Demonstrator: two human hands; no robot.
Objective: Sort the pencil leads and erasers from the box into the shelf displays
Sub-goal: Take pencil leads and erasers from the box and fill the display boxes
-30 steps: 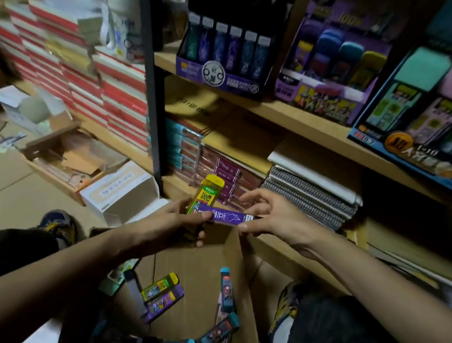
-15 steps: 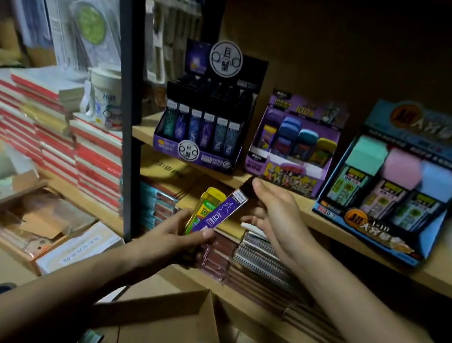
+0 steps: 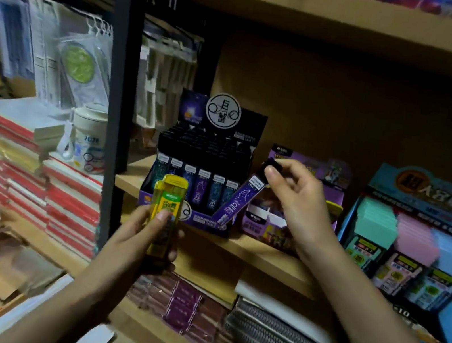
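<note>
The right hand (image 3: 300, 201) pinches the black cap end of a purple tube (image 3: 239, 200) of leads between thumb and curled fingers. The tube hangs tilted, cap up and to the right, its lower end in front of the right front corner of the black display (image 3: 207, 150); I cannot tell whether it touches the display. That display stands on the shelf (image 3: 252, 255), with a row of like tubes upright along its front.

The left hand (image 3: 142, 235) grips yellow cases (image 3: 168, 203) upright, thumb pressed on the front and fingers wrapped behind, just below and left of the black display.

A purple display (image 3: 335, 174) stands just right of the black one, partly behind the right hand. Further right is a blue display (image 3: 417, 233) with green, pink and blue erasers. Notebooks (image 3: 280, 339) lie stacked on the level below. Left of the dark post are a mug (image 3: 89, 139) and red-edged books (image 3: 70, 199)
</note>
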